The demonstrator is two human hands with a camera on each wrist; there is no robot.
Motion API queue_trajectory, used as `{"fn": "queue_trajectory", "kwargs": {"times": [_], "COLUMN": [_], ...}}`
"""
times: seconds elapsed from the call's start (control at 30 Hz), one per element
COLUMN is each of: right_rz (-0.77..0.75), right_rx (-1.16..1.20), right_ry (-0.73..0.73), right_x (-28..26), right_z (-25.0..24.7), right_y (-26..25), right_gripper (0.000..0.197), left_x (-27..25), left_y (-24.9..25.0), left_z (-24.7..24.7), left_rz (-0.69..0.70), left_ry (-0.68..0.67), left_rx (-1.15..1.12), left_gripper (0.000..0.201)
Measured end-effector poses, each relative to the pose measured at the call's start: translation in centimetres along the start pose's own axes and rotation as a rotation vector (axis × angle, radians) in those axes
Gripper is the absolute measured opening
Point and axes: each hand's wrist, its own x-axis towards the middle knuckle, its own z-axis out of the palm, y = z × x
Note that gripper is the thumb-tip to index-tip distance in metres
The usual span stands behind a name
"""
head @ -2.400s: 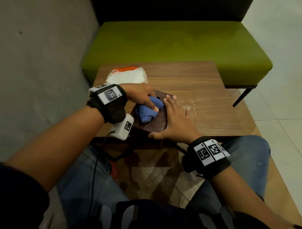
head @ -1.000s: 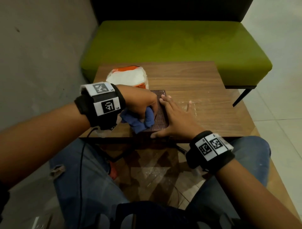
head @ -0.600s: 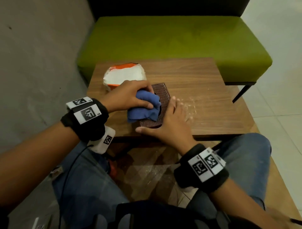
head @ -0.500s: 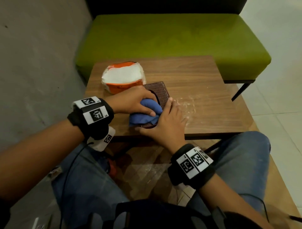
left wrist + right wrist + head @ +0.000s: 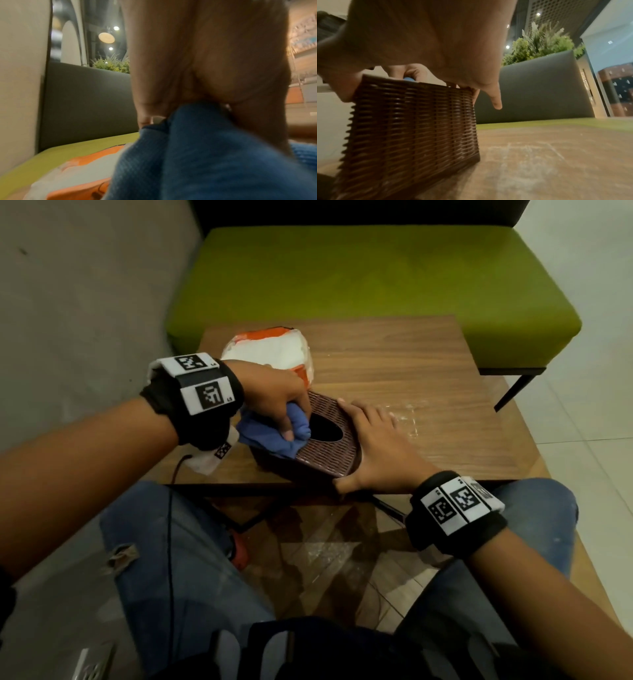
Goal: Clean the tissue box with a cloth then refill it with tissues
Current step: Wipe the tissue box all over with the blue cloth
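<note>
On table point(image 5: 411, 364) | left fingers point(image 5: 298, 398) clamp cloth point(image 5: 260, 433) | right fingers point(image 5: 363, 419) straight along tissue box point(image 5: 329, 457) | head-only: opening point(image 5: 325, 428)

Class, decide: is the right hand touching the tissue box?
Touching. The right wrist view shows the right hand resting on the tissue box, fingers along its top edge.
</note>
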Motion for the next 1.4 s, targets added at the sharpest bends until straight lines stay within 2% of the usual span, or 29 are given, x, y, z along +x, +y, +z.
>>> {"fn": "queue_trajectory", "kwargs": {"times": [0.1, 0.3, 0.37, 0.5, 0.6, 0.67, 0.83, 0.9, 1.03, 1.1, 1.2, 1.3, 1.4], "right_rz": [-0.002, 0.004, -0.018, -0.051, -0.06, -0.046, -0.024, -0.041, -0.063, -0.072, -0.044, -0.007, 0.02], "right_rx": [0.007, 0.049, 0.035, 0.026, -0.007, -0.045, 0.005, -0.022, -0.067, -0.082, -0.098, -0.104, -0.071], "right_ry": [0.0, 0.035, 0.033, -0.032, -0.1, -0.103, -0.03, -0.058, -0.154, -0.175, -0.164, -0.111, -0.001], "right_x": [0.2, 0.4, 0.3, 0.4, 0.9, 1.2, 1.2, 1.1, 1.3, 1.6, 1.5, 0.9, -0.1], "right_z": [0.2, 0.5, 0.3, -0.5, -1.3, -1.4, -0.9, -1.2, -2.2, -2.5, -2.9, -2.8, -1.7], "right_y": [-0.1, -0.1, 0.2, 0.6, 0.6, 0.4, -0.2, 0.0, 0.6, 0.6, 0.8, 1.3, 1.0], "right_gripper": [0.133, 0.131, 0.13, 0.125, 0.126, 0.125, 0.119, 0.12, 0.123, 0.123, 0.122, 0.123, 0.124], "left_x": [-0.1, 1.8, 1.1, -0.8, -1.0, -0.5, 1.8, 1.1, -1.9, -2.2, -2.4, -2.4, -1.5], "left_y": [0.4, 3.3, 2.9, 0.5, -0.2, 0.3, 3.6, 3.8, 1.7, 1.1, 0.5, -0.7, -1.3], "left_z": [0.8, 3.4, 3.0, 1.0, 0.7, 1.2, 4.1, 3.5, 0.4, 0.1, 0.7, 3.1, 6.2], "left_rz": [0.063, 0.072, 0.064, 0.077, 0.089, 0.097, 0.05, 0.083, 0.024, 0.034, 0.109, 0.112, -0.023], "left_ry": [0.077, 0.361, 0.302, 0.066, 0.042, 0.106, 0.418, 0.349, 0.026, 0.026, 0.212, 0.595, 0.987], "left_rx": [-0.089, -0.2, -0.184, -0.092, -0.052, -0.064, -0.106, -0.073, 0.215, 0.277, 0.119, -0.205, -0.457], "left_gripper": [0.015, 0.013, 0.011, 0.015, 0.016, 0.014, 0.028, 0.024, 0.013, 0.018, 0.025, 0.021, 0.017]}}
